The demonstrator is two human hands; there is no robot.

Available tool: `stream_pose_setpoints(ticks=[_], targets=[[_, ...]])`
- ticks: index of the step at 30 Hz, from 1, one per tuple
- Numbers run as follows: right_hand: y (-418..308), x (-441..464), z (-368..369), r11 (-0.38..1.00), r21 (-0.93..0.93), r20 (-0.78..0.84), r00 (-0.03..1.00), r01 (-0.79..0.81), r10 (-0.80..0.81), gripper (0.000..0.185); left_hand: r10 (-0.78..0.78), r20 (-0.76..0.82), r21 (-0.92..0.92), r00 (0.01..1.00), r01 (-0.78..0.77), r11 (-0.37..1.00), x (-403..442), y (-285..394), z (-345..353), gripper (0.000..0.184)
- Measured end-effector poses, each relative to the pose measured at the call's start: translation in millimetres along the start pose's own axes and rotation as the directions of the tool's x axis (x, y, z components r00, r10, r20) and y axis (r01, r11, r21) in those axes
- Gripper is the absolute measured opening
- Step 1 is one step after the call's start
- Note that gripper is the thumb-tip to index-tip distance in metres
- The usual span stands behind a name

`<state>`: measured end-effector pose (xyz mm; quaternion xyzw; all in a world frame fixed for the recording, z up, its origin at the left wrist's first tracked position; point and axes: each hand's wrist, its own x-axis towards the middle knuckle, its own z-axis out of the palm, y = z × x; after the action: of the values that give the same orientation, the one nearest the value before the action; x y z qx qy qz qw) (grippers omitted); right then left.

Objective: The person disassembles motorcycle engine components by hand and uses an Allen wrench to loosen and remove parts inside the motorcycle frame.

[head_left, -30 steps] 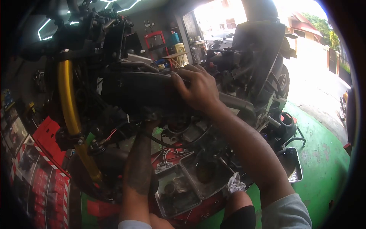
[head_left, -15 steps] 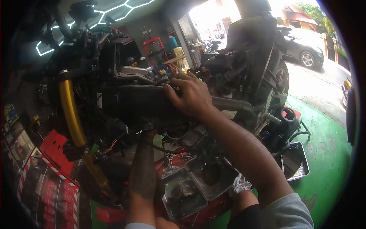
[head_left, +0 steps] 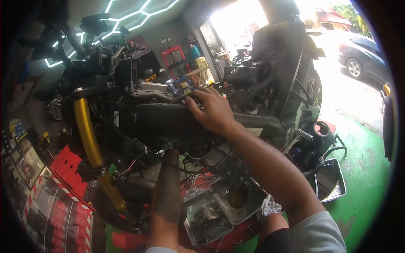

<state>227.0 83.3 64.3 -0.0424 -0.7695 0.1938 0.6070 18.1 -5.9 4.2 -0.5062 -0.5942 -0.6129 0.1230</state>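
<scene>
A partly dismantled motorcycle stands across the view, with a gold fork tube (head_left: 89, 133) at the left and a dark frame beam (head_left: 164, 122) running through the middle. My right hand (head_left: 209, 110) rests over the top edge of that beam, its fingers curled behind it, where their tips are hidden. Whether it holds anything there cannot be seen. My left forearm reaches up under the beam beside the engine (head_left: 202, 149), and the left hand is hidden in shadow beneath the frame.
Metal trays (head_left: 206, 223) with parts lie on a red surface below the engine. Another tray (head_left: 337, 181) sits on the green floor (head_left: 367, 189) at the right. A white rag (head_left: 270, 206) lies by my knee. A red cabinet (head_left: 69, 168) stands at the left.
The view has shifted, so the motorcycle sits slightly further right and lower. A dark car has come into view outside and moved right. My right hand stays on the beam.
</scene>
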Motion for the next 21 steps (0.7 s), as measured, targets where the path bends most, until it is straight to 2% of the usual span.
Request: stream_pose_setpoints(ticks=[1, 4, 5, 7, 10, 13, 15, 18, 21], targets=[[2.6, 5.2, 2.9, 0.999, 0.032, -0.006, 1.000, -0.028, 0.028, 0.038, 0.002, 0.000, -0.004, 1.000, -0.002, 1.000, 0.9, -0.1, 1.3, 0.028], [29.0, 39.6, 22.3, 0.998, -0.007, 0.238, 0.970, 0.055, -0.052, 0.039, 0.011, -0.012, -0.014, 1.000, -0.011, 1.000, 3.8, -0.6, 4.0, 0.028], [29.7, 55.0, 20.6, 1.000, -0.022, 0.428, 0.904, -0.012, 0.020, 0.037, 0.009, -0.010, -0.014, 1.000, -0.009, 1.000, 3.6, -1.8, 4.8, 0.028], [25.6, 84.9, 16.4, 0.988, -0.089, 0.741, 0.655, -0.124, 0.149, 0.035, 0.011, -0.012, -0.015, 1.000, -0.011, 1.000, 3.5, -2.3, 6.3, 0.028], [27.0, 98.6, 27.0, 0.995, -0.080, 0.812, 0.575, -0.059, 0.099, 0.037, 0.015, -0.016, -0.026, 1.000, -0.015, 1.000, 4.3, -2.9, 6.3, 0.028], [30.1, 101.6, 50.9, 0.975, -0.222, 0.805, 0.562, -0.009, 0.189, 0.040, 0.017, -0.019, -0.033, 1.000, -0.018, 0.999, 4.4, -6.7, 8.2, 0.029], [33.7, 100.4, 61.1, 0.956, -0.295, 0.767, 0.597, 0.002, 0.236, 0.041, 0.021, -0.024, -0.037, 0.999, -0.022, 0.999, 4.7, -9.0, 8.3, 0.029], [40.6, 103.6, 73.3, 0.957, -0.286, 0.770, 0.605, 0.042, 0.203, 0.043, 0.019, -0.029, -0.041, 0.999, -0.020, 0.999, 4.1, -12.1, 8.1, 0.029], [16.6, 98.4, 46.6, 0.967, -0.242, 0.795, 0.588, 0.080, 0.150, 0.045, 0.021, -0.033, -0.043, 0.999, -0.023, 0.999, 4.4, -13.5, 7.2, 0.029]])
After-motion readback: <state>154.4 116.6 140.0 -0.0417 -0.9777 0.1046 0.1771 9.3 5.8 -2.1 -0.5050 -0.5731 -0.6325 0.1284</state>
